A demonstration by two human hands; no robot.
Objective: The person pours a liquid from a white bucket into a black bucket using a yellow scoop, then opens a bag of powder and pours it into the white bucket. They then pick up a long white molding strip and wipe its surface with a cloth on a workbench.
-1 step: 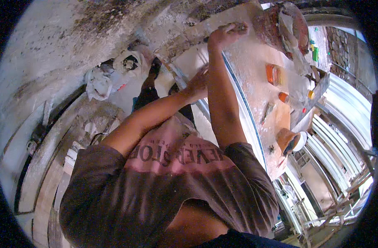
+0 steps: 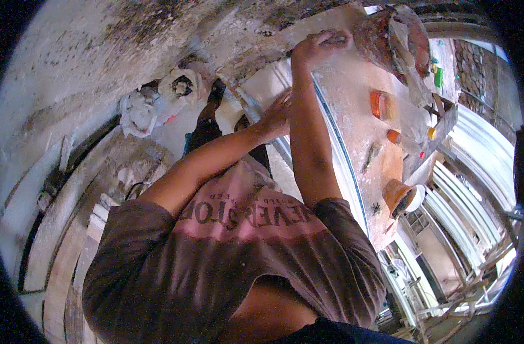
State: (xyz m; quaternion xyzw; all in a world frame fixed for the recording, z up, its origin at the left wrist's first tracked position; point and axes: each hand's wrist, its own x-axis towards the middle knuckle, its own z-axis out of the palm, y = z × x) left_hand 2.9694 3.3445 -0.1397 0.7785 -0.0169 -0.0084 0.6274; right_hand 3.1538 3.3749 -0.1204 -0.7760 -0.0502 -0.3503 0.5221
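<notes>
A long white panel [image 2: 341,163] with a blue line along it runs lengthwise in front of me, at the left side of the worktable [image 2: 353,86]. On its pale surface rests my left hand [image 2: 277,114], fingers stretched out and partly hidden behind my right forearm. Farther off, my right hand [image 2: 320,47] is over the far part of the table, its fingers curled round something small and dark that I cannot make out. Just right of that hand stands a reddish-brown container [image 2: 382,40] with a pale cloth [image 2: 405,49] draped over it.
On the table's right are an orange jar [image 2: 381,105], a small orange-capped bottle [image 2: 394,136], a thin dirty tool [image 2: 372,156] and a brown tub [image 2: 396,196]. White bags [image 2: 138,117] lie on the left. Long white strips [image 2: 462,215] are stacked at far right.
My right hand has shifted slightly to the right. My left hand stays at nearly the same place on the panel.
</notes>
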